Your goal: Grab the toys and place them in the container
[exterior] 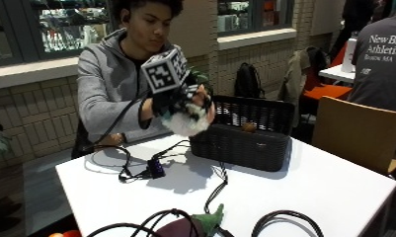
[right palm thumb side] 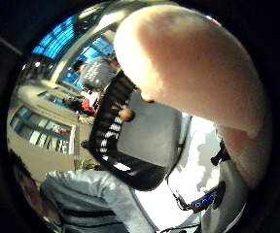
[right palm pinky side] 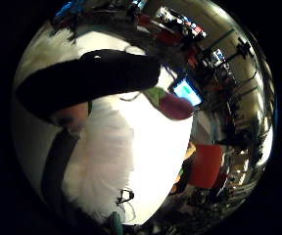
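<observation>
Hands (exterior: 184, 106) clutching a white fluffy toy (exterior: 186, 123) above the black basket's (exterior: 240, 143) edge.

Person sits behind the worktop (exterior: 329, 187), at its far side. Container (exterior: 240, 143) stands on the worktop toward its far edge, lid up at the back. Right hand (exterior: 181, 101) raised just beside the container's near-left corner, above the worktop, holding a fluffy toy (exterior: 184, 123) off the surface. A small toy (exterior: 249, 127) sits inside the container by its back wall. Eggplant toy (exterior: 187, 226) lies on the worktop at the near edge, well apart from the container. Chair (exterior: 355, 133) to the right of the worktop.
</observation>
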Demonstrator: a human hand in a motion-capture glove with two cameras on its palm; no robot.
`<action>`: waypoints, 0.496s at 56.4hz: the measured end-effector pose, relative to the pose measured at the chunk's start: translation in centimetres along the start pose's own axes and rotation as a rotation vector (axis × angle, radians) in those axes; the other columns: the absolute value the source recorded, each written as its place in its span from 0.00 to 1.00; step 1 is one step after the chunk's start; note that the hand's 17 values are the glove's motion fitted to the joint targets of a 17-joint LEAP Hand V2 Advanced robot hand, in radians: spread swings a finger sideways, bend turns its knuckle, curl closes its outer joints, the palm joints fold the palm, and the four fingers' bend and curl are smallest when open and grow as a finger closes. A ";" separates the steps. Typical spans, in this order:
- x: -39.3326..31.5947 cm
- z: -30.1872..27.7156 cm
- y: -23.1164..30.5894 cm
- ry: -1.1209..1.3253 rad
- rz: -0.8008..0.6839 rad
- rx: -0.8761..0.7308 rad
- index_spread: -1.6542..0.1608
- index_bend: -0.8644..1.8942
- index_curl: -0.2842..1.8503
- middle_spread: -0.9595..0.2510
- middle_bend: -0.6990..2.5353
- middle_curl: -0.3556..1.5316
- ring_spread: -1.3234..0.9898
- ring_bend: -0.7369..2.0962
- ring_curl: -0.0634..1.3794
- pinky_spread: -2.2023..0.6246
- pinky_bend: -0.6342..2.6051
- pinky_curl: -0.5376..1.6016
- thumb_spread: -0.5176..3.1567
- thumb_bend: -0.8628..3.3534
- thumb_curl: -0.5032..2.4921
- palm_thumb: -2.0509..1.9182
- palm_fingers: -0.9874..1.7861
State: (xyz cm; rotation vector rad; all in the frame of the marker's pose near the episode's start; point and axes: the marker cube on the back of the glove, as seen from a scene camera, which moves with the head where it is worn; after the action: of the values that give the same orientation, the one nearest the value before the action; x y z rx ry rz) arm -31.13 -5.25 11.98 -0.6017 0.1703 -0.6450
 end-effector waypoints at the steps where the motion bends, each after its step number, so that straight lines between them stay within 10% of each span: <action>1: -1.0 -0.4 -0.1 0.016 -0.036 0.005 0.72 0.43 0.31 0.66 0.34 0.43 0.45 0.54 0.36 0.72 0.49 0.45 0.48 0.27 0.38 0.73 0.54; 17: -13.7 0.1 -3.9 0.100 -0.370 -0.076 0.72 0.44 0.36 0.61 0.36 0.49 0.43 0.56 0.40 0.71 0.51 0.47 0.44 0.26 0.41 0.73 0.51; 28: -14.9 2.6 -4.8 0.122 -0.324 -0.127 0.71 0.45 0.38 0.60 0.37 0.53 0.42 0.57 0.43 0.72 0.53 0.47 0.43 0.25 0.43 0.73 0.49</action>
State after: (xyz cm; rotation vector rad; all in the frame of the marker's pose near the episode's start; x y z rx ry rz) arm -44.55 2.04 16.39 -0.7200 0.2317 -0.9914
